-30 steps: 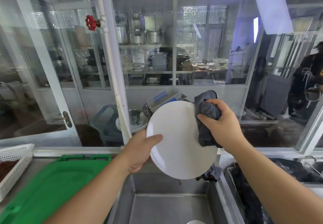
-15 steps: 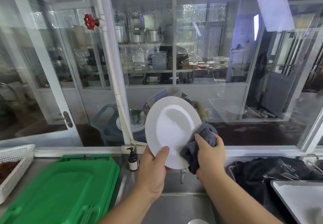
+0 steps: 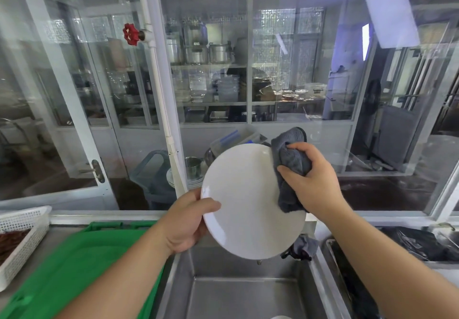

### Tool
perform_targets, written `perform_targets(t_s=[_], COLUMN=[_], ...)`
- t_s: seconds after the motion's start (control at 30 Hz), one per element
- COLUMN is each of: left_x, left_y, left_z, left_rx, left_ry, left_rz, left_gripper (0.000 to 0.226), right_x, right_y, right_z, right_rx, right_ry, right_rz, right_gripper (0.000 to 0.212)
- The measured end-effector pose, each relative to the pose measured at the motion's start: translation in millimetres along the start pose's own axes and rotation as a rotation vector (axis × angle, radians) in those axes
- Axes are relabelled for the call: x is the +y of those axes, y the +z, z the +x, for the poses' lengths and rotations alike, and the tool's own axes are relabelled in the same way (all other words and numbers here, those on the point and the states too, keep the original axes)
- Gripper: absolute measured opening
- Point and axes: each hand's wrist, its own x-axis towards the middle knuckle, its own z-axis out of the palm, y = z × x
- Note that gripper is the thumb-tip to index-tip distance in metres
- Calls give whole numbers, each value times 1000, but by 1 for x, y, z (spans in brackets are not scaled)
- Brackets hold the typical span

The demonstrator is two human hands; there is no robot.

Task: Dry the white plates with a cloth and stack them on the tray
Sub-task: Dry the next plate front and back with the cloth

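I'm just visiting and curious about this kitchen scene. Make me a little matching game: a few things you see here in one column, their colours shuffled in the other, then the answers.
Things:
1. plate held over the sink
2. cloth in the right hand
3. tray on the counter
4. valve wheel on the pipe

Colours:
A. red
B. green
C. white
D. dark grey

Pairs: 1-C, 2-D, 3-B, 4-A
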Motion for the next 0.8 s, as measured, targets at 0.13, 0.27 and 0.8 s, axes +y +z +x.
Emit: perform_targets(t_s=[0.13, 0.27, 0.8], left_x=[-11, -25, -28], left_y=[13, 31, 50], left_z=[-4, -2, 1], left_rx=[11, 88, 102], left_ry=[56, 102, -21], left_rz=[-40, -209, -272], left_gripper=[32, 36, 44], right_x=[-2, 13, 45], right_y=[-1, 9, 23], right_z=[6, -5, -26], right_rx=[28, 137, 315], right_ry=[15, 123, 313], right_rz=[23, 115, 302], right_gripper=[41, 37, 33])
